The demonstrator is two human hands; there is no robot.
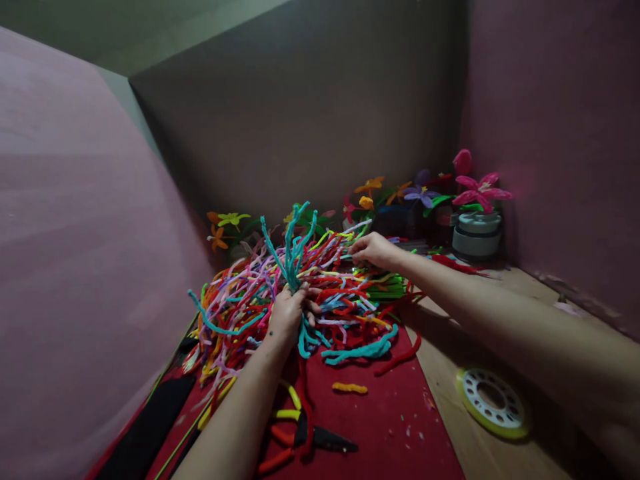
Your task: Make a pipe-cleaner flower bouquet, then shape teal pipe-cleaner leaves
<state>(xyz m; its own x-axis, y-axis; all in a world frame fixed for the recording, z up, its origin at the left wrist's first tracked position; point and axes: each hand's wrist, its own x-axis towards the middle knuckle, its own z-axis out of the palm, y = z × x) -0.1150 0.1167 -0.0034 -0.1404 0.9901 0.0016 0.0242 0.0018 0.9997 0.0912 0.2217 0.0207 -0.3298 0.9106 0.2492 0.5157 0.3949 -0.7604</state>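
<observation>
Upright in my left hand (289, 313) is a bundle of teal pipe cleaners (290, 260), gripped near its middle. Its fuzzy tips fan out above my fingers, and curled ends hang below. My right hand (374, 251) is at the right part of a tangled, many-coloured pile of pipe cleaners (235, 283), its fingers pinched together; what they hold, if anything, is unclear. Another teal pipe cleaner bunch (363, 353) lies bent at the pile's front edge. A short orange piece (349, 388) rests alone on the red surface (380, 413).
Pliers with dark jaws (325, 437) lie beside my left forearm. On the wooden board (440, 373) at right is a tape roll with a white core (470, 408). Fuzzy flowers (483, 190) and a grey pot (477, 237) stand behind. Walls close in on both sides.
</observation>
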